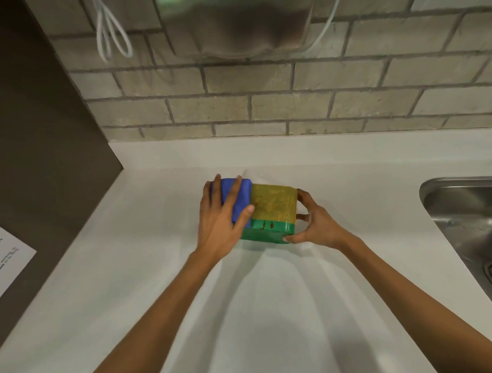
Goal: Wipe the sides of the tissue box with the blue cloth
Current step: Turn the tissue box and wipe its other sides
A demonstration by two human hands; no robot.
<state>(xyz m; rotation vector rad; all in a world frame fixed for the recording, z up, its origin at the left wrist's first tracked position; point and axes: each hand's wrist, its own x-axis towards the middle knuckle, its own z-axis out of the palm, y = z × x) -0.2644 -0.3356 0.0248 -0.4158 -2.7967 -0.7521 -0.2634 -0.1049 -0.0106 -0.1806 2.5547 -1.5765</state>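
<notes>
left hand (pixel 218 213) pressing blue cloth (pixel 240 200) flat on tissue box (pixel 272 212) left end; right hand (pixel 313 223) gripping box's right end; near-side brown drips not yet wiped, judging early

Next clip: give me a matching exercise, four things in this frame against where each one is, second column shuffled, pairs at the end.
Things:
1. blue cloth
2. right hand
3. sink
4. printed sheet

Places:
A. far right, set into the counter
B. on the dark panel at far left
C. under the left hand, on the tissue box
D. gripping the box's right end

Pairs: 1-C, 2-D, 3-A, 4-B
</notes>
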